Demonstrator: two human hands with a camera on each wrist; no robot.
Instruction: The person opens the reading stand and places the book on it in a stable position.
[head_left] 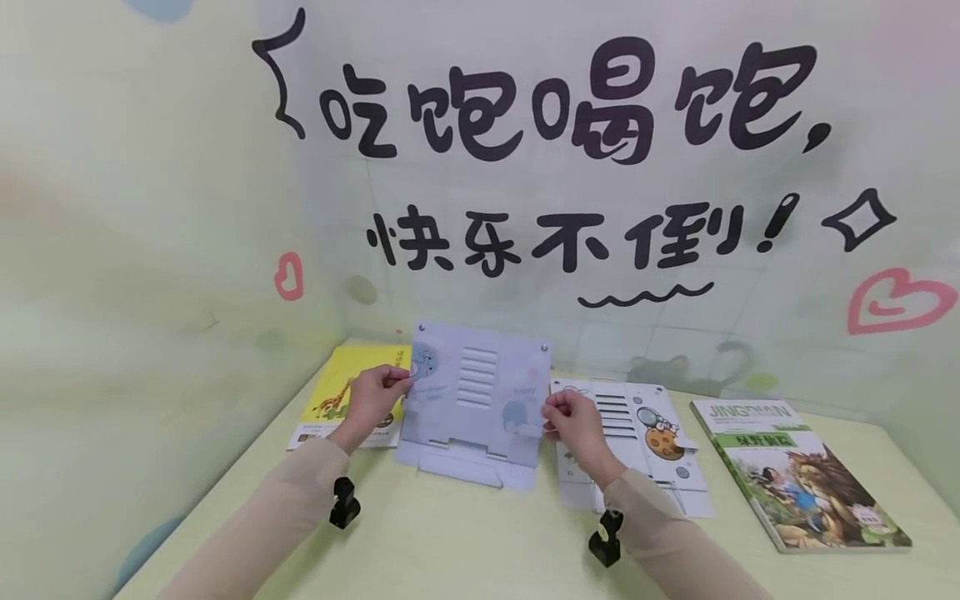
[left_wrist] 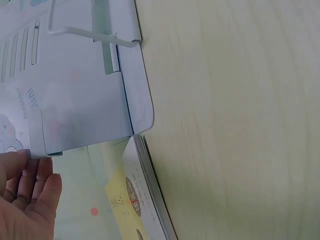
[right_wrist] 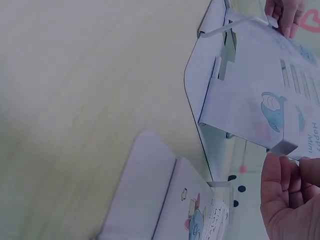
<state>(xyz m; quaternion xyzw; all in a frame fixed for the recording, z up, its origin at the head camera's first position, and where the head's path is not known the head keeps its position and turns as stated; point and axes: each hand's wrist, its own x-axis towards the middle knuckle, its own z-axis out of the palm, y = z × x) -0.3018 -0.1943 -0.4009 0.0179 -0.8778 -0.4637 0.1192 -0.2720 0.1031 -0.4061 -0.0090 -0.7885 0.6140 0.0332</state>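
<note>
A pale lilac-white book stand (head_left: 465, 421), printed with blue cartoon animals, leans upright on the table with its ledge at the front. My left hand (head_left: 375, 404) pinches its left edge, beside a side tab visible in the left wrist view. On the opposite edge, thumb and fingers of my right hand (head_left: 581, 429) pinch near the folded tab (right_wrist: 289, 132). A white wire clip (left_wrist: 82, 33) sits at the stand's lower front. Its back is hidden in the head view.
Behind my left hand lies a yellow book (head_left: 330, 392) with a giraffe. A second book stand (head_left: 663, 442), with an astronaut print, stands partly behind my right hand. Farther right is an illustrated book (head_left: 802, 475). A lettered wall (head_left: 525, 308) borders the pale table (head_left: 450, 550).
</note>
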